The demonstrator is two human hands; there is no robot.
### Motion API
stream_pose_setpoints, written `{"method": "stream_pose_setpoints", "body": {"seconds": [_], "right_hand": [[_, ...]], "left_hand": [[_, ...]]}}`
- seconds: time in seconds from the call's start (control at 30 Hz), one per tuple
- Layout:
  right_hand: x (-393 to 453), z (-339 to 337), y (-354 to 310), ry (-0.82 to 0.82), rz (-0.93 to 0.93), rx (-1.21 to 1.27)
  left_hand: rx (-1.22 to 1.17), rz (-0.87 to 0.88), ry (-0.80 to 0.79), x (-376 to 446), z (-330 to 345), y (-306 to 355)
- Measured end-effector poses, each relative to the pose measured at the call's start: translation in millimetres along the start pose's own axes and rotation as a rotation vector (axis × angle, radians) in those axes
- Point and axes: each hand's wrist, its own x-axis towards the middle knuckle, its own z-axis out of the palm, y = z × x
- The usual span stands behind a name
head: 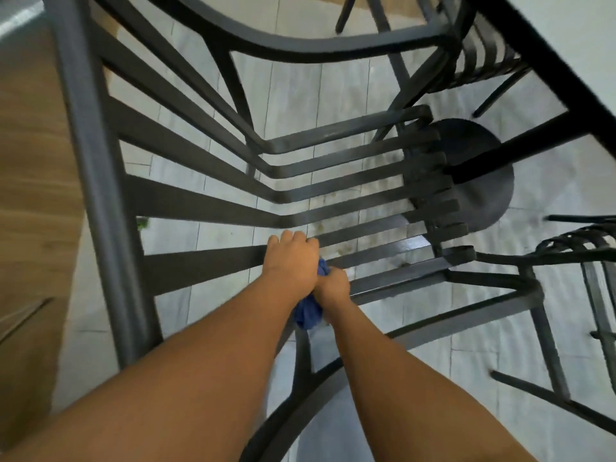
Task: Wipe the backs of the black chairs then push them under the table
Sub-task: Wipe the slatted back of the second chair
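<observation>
- The black chair (206,201) fills most of the view from above, its slatted back and seat standing on the pale tiled floor (300,95).
- The surface (573,38) crosses the corner beyond the chair's seat front, its round dark base (480,168) just past the seat edge.
- A second chair (580,261) stands beside the first chair's right armrest.
- The left hand (291,258) has its fingers curled over a back slat of the chair, low down near the seat.
- The right hand (333,283), touching the left, grips a bunched blue cloth (308,313) against the neighbouring slat.
</observation>
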Motion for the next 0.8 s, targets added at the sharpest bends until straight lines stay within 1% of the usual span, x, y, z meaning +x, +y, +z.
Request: {"method": "stream_pose_setpoints", "body": {"seconds": [0.03,0.1,0.2,0.27,0.37,0.43,0.6,0.7,0.8], "right_hand": [[-5,-1,-2,0.039,0.003,0.016],[-15,-3,-4,0.152,-0.053,0.031],[-21,-2,-8,0.286,-0.138,0.015],[-24,-2,-16,0.318,-0.143,0.024],[-28,-10,-29,0.327,-0.082,-0.039],[-29,-14,-35,0.335,-0.087,-0.036],[-25,-7,-44,0.337,-0.111,-0.073],[-20,-7,-53,0.335,-0.083,-0.053],[-20,-12,-65,0.310,-0.014,-0.030]], "left_hand": [[0.025,0.015,-0.011,-2,-4,-1],[0.090,0.070,-0.002,-5,-10,1],[0.133,0.136,0.076,-8,-19,2],[0.123,0.135,0.116,-9,-24,-2],[0.127,0.120,0.154,-6,-27,-12],[0.151,0.124,0.160,-4,-30,-18],[0.216,0.121,0.097,5,-42,-30],[0.233,0.149,0.071,14,-53,-37],[0.275,0.200,0.043,24,-66,-45]]}}
